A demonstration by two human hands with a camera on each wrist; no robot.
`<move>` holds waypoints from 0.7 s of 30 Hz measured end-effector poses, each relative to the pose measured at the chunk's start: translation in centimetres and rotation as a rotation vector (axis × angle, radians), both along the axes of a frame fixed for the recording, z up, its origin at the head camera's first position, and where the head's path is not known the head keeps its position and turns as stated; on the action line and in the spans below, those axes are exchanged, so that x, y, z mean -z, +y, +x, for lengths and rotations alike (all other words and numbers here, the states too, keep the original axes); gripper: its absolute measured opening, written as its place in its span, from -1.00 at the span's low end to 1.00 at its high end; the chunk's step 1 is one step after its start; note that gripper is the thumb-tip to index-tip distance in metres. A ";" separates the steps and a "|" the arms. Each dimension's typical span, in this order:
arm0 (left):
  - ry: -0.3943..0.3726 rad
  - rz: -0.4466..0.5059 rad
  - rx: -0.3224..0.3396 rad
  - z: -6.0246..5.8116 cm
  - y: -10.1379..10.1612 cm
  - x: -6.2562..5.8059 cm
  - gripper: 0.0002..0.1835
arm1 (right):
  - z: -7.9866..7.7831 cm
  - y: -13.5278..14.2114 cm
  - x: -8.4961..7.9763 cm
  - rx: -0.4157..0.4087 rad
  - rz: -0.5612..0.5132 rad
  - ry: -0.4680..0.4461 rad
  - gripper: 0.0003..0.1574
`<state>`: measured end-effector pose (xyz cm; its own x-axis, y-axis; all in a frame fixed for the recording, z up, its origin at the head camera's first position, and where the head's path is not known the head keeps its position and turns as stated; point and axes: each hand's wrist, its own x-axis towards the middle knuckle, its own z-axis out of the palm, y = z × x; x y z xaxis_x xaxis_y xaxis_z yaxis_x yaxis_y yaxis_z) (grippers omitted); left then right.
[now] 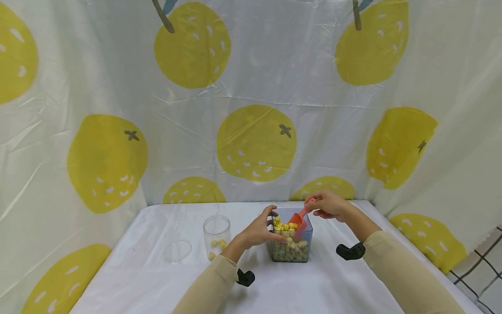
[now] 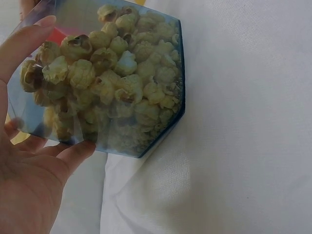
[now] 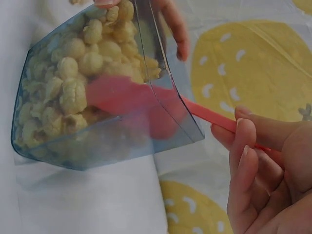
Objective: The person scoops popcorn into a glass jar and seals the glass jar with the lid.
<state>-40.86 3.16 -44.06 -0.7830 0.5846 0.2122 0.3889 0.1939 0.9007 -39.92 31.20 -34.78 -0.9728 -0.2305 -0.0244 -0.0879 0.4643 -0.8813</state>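
A clear bluish plastic box [image 1: 291,248] of yellow popcorn [image 2: 105,73] stands on the white-covered table. My left hand [image 1: 256,229] grips the box from its left side, with the thumb on the near wall and the fingers round the far side. My right hand [image 1: 327,205] pinches the handle of a pink scoop [image 1: 300,218] at the box's right rim. In the right wrist view, the scoop's head [image 3: 122,97] lies inside the box against the popcorn, seen through the wall.
Left of the box stands a clear round jar [image 1: 216,231] with a few popcorn pieces in it. A clear round lid [image 1: 177,250] lies further left on the table [image 1: 133,279]. A curtain with yellow fruit prints [image 1: 256,144] hangs behind.
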 end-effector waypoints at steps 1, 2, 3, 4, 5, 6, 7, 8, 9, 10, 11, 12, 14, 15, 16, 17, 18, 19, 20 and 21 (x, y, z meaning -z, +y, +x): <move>-0.002 0.002 0.001 0.0 0.0 0.0 0.08 | 0.0 0.0 0.0 0.003 -0.005 -0.004 -0.71; -0.005 0.006 0.002 0.0 0.0 0.1 0.07 | 0.0 0.1 0.1 0.007 -0.012 -0.009 -0.70; -0.010 0.007 0.002 0.0 0.0 0.1 0.07 | 0.1 0.2 0.1 0.007 -0.014 -0.011 -0.69; -0.013 0.007 0.002 0.0 0.0 0.1 0.07 | 0.1 0.2 0.2 0.013 -0.021 -0.016 -0.68; -0.012 0.008 0.002 0.0 0.0 0.1 0.07 | 0.0 0.3 0.2 0.017 -0.025 -0.020 -0.67; -0.011 0.009 0.002 0.0 0.0 0.1 0.07 | 0.0 0.4 0.3 0.024 -0.032 -0.026 -0.66; -0.011 0.010 0.002 0.0 0.0 0.1 0.07 | 0.0 0.4 0.4 0.028 -0.040 -0.031 -0.65; -0.012 0.008 0.001 -0.1 -0.1 0.1 0.08 | 0.0 0.5 0.5 0.032 -0.050 -0.037 -0.65; -0.013 0.004 0.000 -0.1 -0.1 0.0 0.08 | 0.0 0.6 0.6 0.036 -0.061 -0.045 -0.64; -0.011 0.004 0.001 -0.1 -0.1 0.0 0.08 | -0.1 0.6 0.7 0.040 -0.074 -0.053 -0.64; -0.008 0.006 0.002 -0.1 0.0 0.0 0.07 | -0.1 0.7 0.8 0.042 -0.087 -0.061 -0.64; -0.008 0.006 0.002 0.0 0.0 0.0 0.07 | -0.1 0.8 0.9 0.043 -0.100 -0.067 -0.64; -0.007 0.003 0.004 0.0 0.0 0.0 0.07 | -0.3 0.9 1.0 0.042 -0.124 -0.079 -0.65; -0.007 0.003 0.005 0.0 0.0 0.0 0.07 | -0.3 0.9 1.1 0.045 -0.135 -0.087 -0.65; -0.005 0.003 0.006 0.0 0.0 0.0 0.07 | -0.4 1.0 1.2 0.049 -0.147 -0.097 -0.64; -0.005 0.002 0.007 0.0 0.0 0.0 0.08 | -0.5 1.0 1.3 0.045 -0.155 -0.103 -0.64; -0.007 0.002 0.007 0.1 -0.1 0.0 0.08 | -0.6 1.1 1.3 0.039 -0.161 -0.107 -0.62; -0.006 0.004 0.007 0.1 -0.1 0.0 0.08 | -0.6 1.1 1.3 0.033 -0.165 -0.112 -0.63; -0.005 0.006 0.007 0.1 -0.1 0.0 0.08 | -0.7 1.2 1.4 0.036 -0.173 -0.119 -0.66; -0.003 0.010 0.007 0.1 -0.1 0.0 0.08 | -0.8 1.2 1.4 0.035 -0.178 -0.122 -0.68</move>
